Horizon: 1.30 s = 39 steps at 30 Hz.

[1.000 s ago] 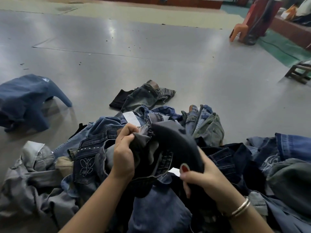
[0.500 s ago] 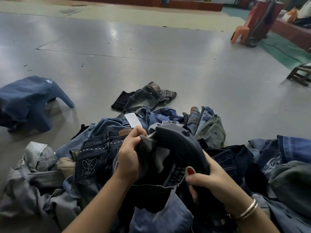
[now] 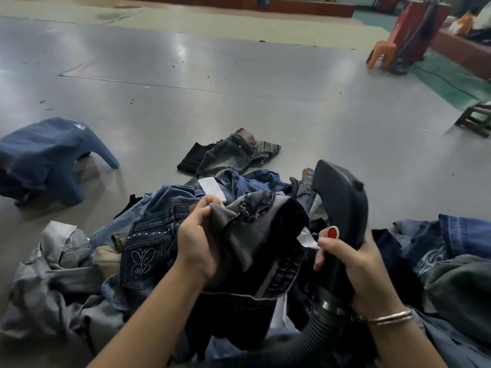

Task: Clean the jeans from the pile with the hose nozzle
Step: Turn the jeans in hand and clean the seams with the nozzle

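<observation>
Left hand pinches dark jeans bunched above the pile, at the floor's near edge. Right hand wraps the hose nozzle, raised just beside the cloth. Risk: loose folds and the paper tag could block the nozzle mouth; hose may snag neighbouring garments.

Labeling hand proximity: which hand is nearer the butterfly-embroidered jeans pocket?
Left. The left hand grips dark jeans just right of the butterfly pocket. The right hand holds the hose nozzle, farther right, across the held jeans.
</observation>
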### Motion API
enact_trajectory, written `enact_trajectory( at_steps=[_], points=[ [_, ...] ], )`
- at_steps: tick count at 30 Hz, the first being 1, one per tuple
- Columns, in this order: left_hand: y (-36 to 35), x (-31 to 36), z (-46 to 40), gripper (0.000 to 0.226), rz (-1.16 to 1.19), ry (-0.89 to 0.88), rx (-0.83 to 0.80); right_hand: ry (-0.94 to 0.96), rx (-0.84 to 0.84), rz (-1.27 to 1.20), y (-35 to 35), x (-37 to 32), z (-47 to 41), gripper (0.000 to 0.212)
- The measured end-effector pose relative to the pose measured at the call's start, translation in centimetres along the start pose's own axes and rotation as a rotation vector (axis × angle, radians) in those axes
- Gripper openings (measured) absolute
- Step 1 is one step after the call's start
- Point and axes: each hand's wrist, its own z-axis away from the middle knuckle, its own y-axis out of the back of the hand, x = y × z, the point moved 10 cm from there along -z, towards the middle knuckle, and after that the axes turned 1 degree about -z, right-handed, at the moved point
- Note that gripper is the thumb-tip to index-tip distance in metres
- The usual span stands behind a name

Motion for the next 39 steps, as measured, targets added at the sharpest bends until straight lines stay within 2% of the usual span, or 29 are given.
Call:
enact_trajectory(
  at_steps=[3, 5, 8, 9, 10, 11, 12, 13, 14, 17, 18, 19, 22, 25, 26, 28, 31, 33, 36, 38, 39],
  points=[
    [-0.8, -0.5, 0.0, 0.025, 0.195, 0.095, -0.03, 0.038, 0.01, 0.053, -1.0, 0.3, 0.5, 0.053],
    [-1.1, -0.2, 0.0, 0.028, 0.235, 0.102, -0.049, 0.01, -0.004, 0.04, -2.1, 1.5, 0.7, 0.06],
    [1.6, 0.5, -1.9, 0.027, 0.215, 0.027, 0.102, 0.028, 0.009, 0.026, -2.5, 1.6, 0.7, 0.062],
    [3.7, 0.3, -2.7, 0.029, 0.123, -0.005, 0.214, 0.048, 0.027, 0.015, -2.2, 1.2, 0.7, 0.06],
    [6.2, 0.2, -3.4, 0.023, -0.099, -0.054, 0.351, 0.057, 0.043, -0.002, -1.8, 0.9, 0.7, 0.058],
    [8.3, 0.5, -3.5, 0.016, -0.48, -0.096, 0.474, 0.049, 0.058, -0.012, -1.4, 0.9, 0.6, 0.055],
    [9.7, 0.4, -3.4, 0.023, -0.91, -0.117, 0.549, 0.026, 0.076, -0.012, -0.8, 1.1, 0.4, 0.054],
    [10.6, -0.7, -3.5, 0.038, -1.256, -0.121, 0.548, -0.01, 0.096, -0.007, -0.4, 1.6, 0.3, 0.054],
    [11.2, -2.8, -3.5, 0.049, -1.47, -0.079, 0.464, -0.053, 0.113, -0.011, 0.0, 2.4, 0.1, 0.053],
    [13.4, -12.4, -2.2, 0.073, -1.717, 0.301, -0.01, -0.162, 0.15, -0.025, 0.4, 5.1, -0.5, 0.044],
    [14.2, -14.4, -1.5, 0.081, -1.797, 0.385, -0.091, -0.194, 0.156, -0.016, 0.3, 6.0, -0.7, 0.042],
    [14.8, -15.1, -1.3, 0.089, -1.869, 0.408, -0.091, -0.223, 0.158, -0.006, 0.2, 6.9, -0.8, 0.042],
    [16.4, -13.6, -2.4, 0.109, -1.972, 0.408, 0.08, -0.278, 0.17, -0.002, 0.1, 9.0, -0.9, 0.04],
    [17.4, -12.7, -3.5, 0.118, -2.061, 0.47, 0.074, -0.307, 0.175, 0.002, 0.2, 10.1, -1.0, 0.039],
    [17.7, -12.3, -3.7, 0.114, -2.082, 0.475, 0.087, -0.307, 0.178, -0.001, 0.3, 10.2, -1.1, 0.039],
    [18.2, -11.6, -4.0, 0.092, -2.121, 0.487, 0.107, -0.305, 0.187, -0.015, 0.5, 10.4, -1.2, 0.038],
    [18.4, -11.0, -4.6, 0.062, -2.276, 0.461, 0.04, -0.314, 0.196, -0.008, 0.7, 10.7, -1.2, 0.038],
    [18.9, -11.2, -4.9, 0.055, -2.242, 0.476, -0.007, -0.322, 0.19, -0.002, 0.5, 11.0, -1.1, 0.039],
    [19.6, -11.4, -4.9, 0.045, -1.983, 0.584, -0.011, -0.327, 0.189, -0.004, 0.3, 11.4, -0.9, 0.042],
    [18.9, -10.3, -5.0, 0.045, -2.016, 0.54, 0.045, -0.318, 0.191, 0.008, 0.0, 11.4, -1.1, 0.045],
    [17.6, -9.4, -5.2, 0.04, -2.093, 0.456, 0.069, -0.311, 0.197, 0.013, -0.1, 11.4, -1.2, 0.046]
  ],
)
